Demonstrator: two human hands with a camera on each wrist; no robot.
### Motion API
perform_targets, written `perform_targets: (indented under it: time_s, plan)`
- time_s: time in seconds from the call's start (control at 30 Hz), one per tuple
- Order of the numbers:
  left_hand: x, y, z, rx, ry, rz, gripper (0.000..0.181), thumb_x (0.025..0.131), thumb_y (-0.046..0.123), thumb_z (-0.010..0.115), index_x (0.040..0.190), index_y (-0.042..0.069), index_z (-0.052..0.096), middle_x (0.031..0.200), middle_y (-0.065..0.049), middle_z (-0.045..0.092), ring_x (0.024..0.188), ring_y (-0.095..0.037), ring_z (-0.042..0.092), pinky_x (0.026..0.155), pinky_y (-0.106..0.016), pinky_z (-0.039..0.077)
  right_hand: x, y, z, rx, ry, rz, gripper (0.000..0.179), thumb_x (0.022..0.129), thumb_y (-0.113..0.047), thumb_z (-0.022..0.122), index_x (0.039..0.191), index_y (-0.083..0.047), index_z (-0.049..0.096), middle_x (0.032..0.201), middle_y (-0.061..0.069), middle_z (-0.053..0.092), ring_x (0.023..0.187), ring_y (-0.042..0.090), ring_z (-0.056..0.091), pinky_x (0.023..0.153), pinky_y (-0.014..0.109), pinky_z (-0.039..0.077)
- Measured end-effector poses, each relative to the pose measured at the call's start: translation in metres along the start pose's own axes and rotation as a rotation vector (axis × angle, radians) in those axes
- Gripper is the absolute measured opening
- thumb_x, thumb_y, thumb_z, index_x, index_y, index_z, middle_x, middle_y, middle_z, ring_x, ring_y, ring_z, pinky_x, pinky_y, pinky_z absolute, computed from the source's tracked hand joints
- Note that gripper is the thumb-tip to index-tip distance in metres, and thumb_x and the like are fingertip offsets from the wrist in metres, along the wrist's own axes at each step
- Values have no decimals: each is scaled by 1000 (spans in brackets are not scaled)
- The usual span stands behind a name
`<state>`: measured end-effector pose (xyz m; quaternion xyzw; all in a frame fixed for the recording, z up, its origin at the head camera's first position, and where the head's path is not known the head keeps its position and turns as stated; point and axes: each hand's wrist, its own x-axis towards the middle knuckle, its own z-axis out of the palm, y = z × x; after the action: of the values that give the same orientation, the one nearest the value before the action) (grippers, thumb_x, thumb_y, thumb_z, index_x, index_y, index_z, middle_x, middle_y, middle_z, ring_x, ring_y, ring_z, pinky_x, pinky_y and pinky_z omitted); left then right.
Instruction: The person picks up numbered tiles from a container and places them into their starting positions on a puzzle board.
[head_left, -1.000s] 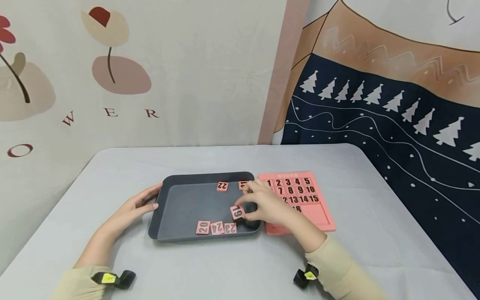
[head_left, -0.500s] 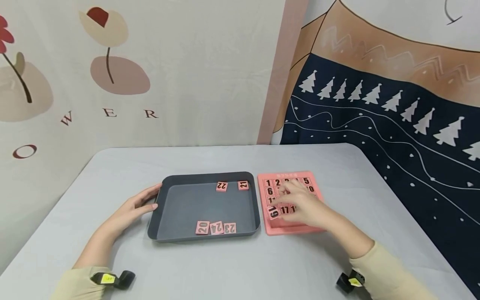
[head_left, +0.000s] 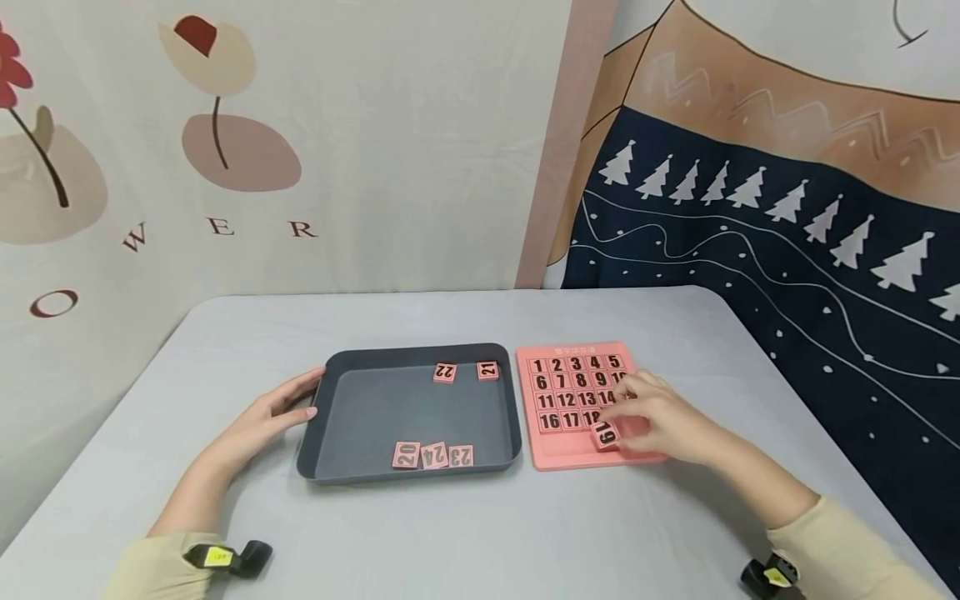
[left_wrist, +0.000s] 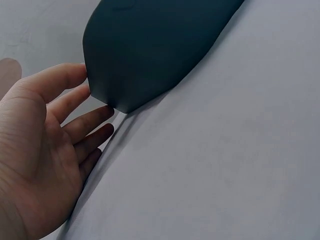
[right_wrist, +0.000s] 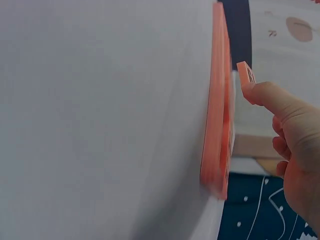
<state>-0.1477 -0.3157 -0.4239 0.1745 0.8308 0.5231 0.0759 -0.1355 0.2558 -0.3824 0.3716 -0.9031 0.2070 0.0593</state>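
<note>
In the head view my right hand [head_left: 663, 417] pinches a pink number tile marked 19 [head_left: 606, 435] between thumb and fingers. The tile is over the lower part of the pink number board [head_left: 555, 454], just below the 18 tile. In the right wrist view the tile [right_wrist: 246, 80] stands off the board's face, held at its edge. On the left, my left hand [head_left: 266, 419] touches the left end of a dark grey tray [head_left: 318, 417] with extended fingers. The left wrist view shows its thumb and fingertips [left_wrist: 106, 112] against the tray's outer wall [left_wrist: 145, 55].
Inside the tray, tiles 22 [head_left: 444, 372] and 21 [head_left: 487, 371] lie along the far side. Tiles 20 [head_left: 406, 455], 24 [head_left: 434, 456] and 23 [head_left: 461, 456] lie along the near side. Rows of tiles 1 to 18 fill the board's upper part. A white cloth [head_left: 420, 542] covers the table.
My right hand has carried the 19 tile from the tray rightward onto the board's lower area, uncovering the 21 tile. My left hand and the tray have stayed put.
</note>
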Motion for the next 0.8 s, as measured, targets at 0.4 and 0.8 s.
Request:
perform_targets:
  time_s: [0.4,0.8]
  plan:
    - [-1,1,0,8,6,-7,60,98,19,57,151,9,30,151,-20,31,126,4,34,94,-4,28,-6,25,-13,-63,-102,-37,37,69,-19,83,105,-20,76,93,-13,50,87,7,36,73,31,37]
    - [-1,2,0,-7,6,4,59,98,18,57,150,8,31,151,-20,31,125,7,34,95,-5,28,2,32,-13,-80,-165,-43,40,69,-13,82,106,-28,76,89,-14,46,81,7,34,70,29,33]
